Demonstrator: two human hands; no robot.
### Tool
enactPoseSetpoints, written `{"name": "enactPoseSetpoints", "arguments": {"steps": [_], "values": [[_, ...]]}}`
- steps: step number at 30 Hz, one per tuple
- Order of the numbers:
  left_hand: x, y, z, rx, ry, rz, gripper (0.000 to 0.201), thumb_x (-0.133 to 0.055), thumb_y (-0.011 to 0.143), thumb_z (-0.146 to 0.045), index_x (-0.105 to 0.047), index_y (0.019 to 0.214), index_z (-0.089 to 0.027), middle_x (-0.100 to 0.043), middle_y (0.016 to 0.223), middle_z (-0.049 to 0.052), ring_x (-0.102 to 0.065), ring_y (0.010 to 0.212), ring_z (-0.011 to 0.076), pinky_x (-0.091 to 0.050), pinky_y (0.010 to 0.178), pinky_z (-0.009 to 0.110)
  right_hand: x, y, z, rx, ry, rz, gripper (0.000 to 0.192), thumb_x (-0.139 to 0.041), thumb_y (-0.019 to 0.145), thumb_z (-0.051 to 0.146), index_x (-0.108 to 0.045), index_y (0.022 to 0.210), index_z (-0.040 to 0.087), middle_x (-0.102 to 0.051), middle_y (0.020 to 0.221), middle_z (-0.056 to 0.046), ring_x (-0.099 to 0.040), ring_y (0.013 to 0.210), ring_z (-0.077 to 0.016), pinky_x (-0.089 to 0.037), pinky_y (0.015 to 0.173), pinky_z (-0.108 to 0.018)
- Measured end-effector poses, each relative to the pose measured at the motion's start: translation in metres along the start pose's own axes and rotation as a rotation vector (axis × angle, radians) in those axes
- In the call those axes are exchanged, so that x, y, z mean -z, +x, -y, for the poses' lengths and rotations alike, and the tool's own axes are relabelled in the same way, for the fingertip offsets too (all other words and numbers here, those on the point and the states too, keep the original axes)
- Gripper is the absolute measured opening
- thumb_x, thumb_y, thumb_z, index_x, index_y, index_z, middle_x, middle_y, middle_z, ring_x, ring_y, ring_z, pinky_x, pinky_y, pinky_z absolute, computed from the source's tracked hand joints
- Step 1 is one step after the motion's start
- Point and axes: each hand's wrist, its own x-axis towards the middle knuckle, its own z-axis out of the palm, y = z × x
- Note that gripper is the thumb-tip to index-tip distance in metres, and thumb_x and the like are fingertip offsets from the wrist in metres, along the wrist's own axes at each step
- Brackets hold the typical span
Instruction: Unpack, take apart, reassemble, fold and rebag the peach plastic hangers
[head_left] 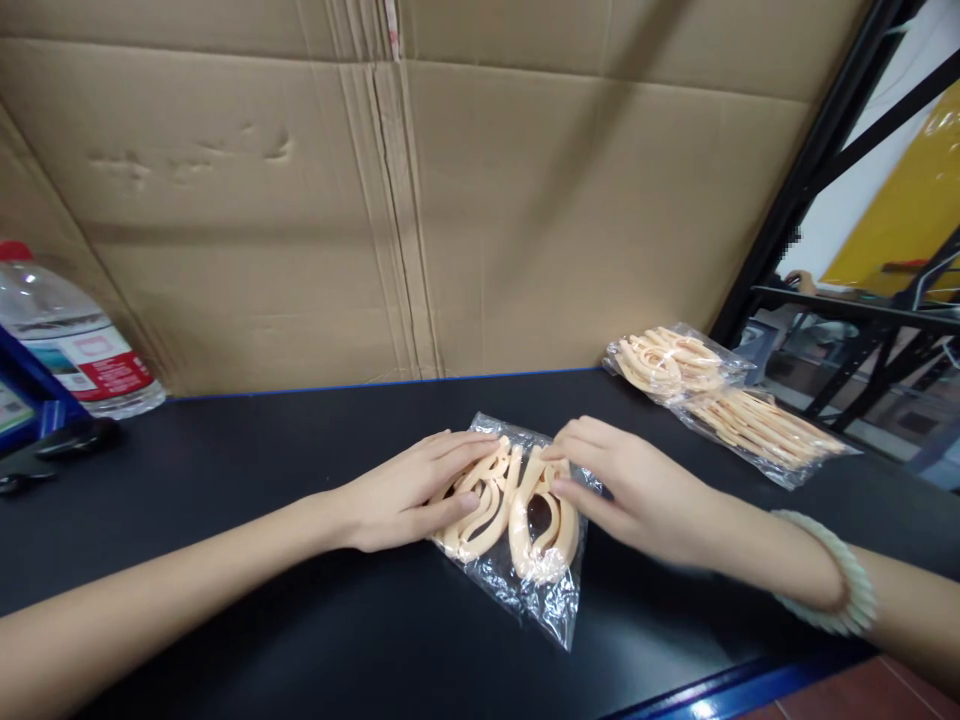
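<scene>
A clear plastic bag (pixel 551 608) lies on the black tabletop in front of me, with curved, cream-coloured pieces (pixel 541 560) inside it in two looped groups. My left hand (pixel 427 490) rests over the left group, its fingers stretched out across the bag. On the other side, my right hand (pixel 622 480) touches the upper right of the bag, fingers bent and thumb apart from them over the right group. Both hands cover parts of the bag's sides. What the pieces are for I cannot tell.
Two more clear bags stand off to the right: one with looped cream pieces (pixel 664 362), one with straight cream sticks (pixel 765 425). A large water bottle (pixel 90 350) with a red cap is at the left. Cardboard (pixel 525 220) walls off the table's back; black shelving (pixel 817 190) rises at right.
</scene>
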Motion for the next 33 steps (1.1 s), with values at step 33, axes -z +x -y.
{"name": "enactPoseSetpoints", "arguments": {"steps": [33], "values": [[-0.071, 0.103, -0.078, -0.186, -0.076, -0.137, 0.079, -0.064, 0.078, -0.056, -0.039, 0.140, -0.014, -0.043, 0.145, 0.020, -0.038, 0.135, 0.0341, -0.035, 0.109, 0.049, 0.031, -0.137, -0.082, -0.819, 0.198, -0.161, 0.056, -0.043, 0.083, 0.044, -0.051, 0.132, 0.019, -0.059, 0.132, -0.012, -0.053, 0.124, -0.0326, -0.044, 0.103, -0.047]]}}
